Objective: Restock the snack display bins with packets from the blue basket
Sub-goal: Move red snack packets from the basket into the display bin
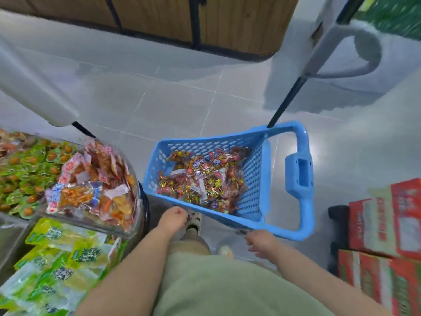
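1. Left hand (pixel 173 221): nearest to the camera and just beside the near-left corner of the blue basket (pixel 253 176), below its rim. Fingers are curled in, nothing visible in them, no clear contact with the basket.
2. Right hand (pixel 259 244): just beside the basket's near-right corner, next to its loop handle. Fingers are loose and slightly spread, gripping nothing. Too blurred to tell whether the fingertips touch the rim.
3. Between the hands, under the basket's near rim: a patterned shoe (pixel 193 221) on the floor, with a green garment (pixel 216 283) closer in.
4. Blue basket: stands on the grey tiled floor (pixel 173 99), tilted in view. Snack packets (pixel 205 181) in red, yellow and purple wrappers are heaped loosely over its bottom.
5. Left of the basket, near: flat yellow-green packets (pixel 57 258), piled.
6. Left of the basket, level with it: a clear bin (pixel 109 229) heaped with red-and-white packets (pixel 91 176). Beyond it lies a spread of green packets (pixel 25 169).
7. Right of the basket: stacked red cartons (pixel 387 226), well apart from it.
8. At the basket's far rim: a black pole (pixel 287 99) rises up and away.
9. Far beyond the basket: wooden panelling (pixel 159 17) with black uprights, at floor level.
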`<action>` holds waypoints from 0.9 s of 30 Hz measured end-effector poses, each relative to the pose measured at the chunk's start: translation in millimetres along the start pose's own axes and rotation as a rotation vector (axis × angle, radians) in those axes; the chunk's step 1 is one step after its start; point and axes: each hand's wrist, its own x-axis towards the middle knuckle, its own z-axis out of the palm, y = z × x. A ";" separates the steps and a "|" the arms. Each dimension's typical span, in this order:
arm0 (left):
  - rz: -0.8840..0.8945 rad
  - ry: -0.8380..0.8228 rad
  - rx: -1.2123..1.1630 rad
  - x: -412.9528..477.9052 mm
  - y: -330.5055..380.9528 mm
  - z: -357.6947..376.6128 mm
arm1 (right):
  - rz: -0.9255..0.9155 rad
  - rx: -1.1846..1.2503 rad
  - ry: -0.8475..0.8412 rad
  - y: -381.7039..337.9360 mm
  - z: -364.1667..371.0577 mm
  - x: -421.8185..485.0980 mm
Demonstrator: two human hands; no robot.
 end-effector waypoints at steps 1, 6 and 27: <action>0.000 -0.015 0.004 2.4 7.5 -3.2 | 0.007 0.017 -0.011 -6.4 0.9 2.2; -0.053 -0.152 0.083 31.0 44.5 -32.6 | 0.133 0.138 -0.123 -41.4 2.7 10.6; -0.029 -0.248 0.570 179.8 85.3 -126.1 | 0.061 0.138 0.204 -147.2 24.0 133.6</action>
